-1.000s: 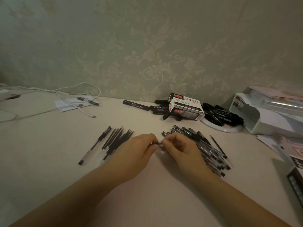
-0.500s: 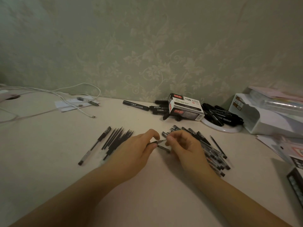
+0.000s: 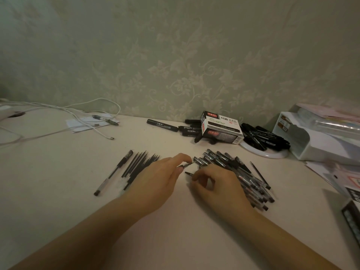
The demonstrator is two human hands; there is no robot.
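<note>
Left hand [image 3: 159,178]: grip closed on a refill [image 3: 188,164], pinched between thumb and forefinger just above the worktop [image 3: 175,221]. Right hand [image 3: 216,185]: grip curled round a pen [image 3: 188,173], its dark end protruding, beside the pen pile [image 3: 243,172].

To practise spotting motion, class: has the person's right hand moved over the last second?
Yes. The right hand has drawn back toward the person, away from the marker box, pinching a dark pen piece; the left hand pinches a pen tip.
</note>
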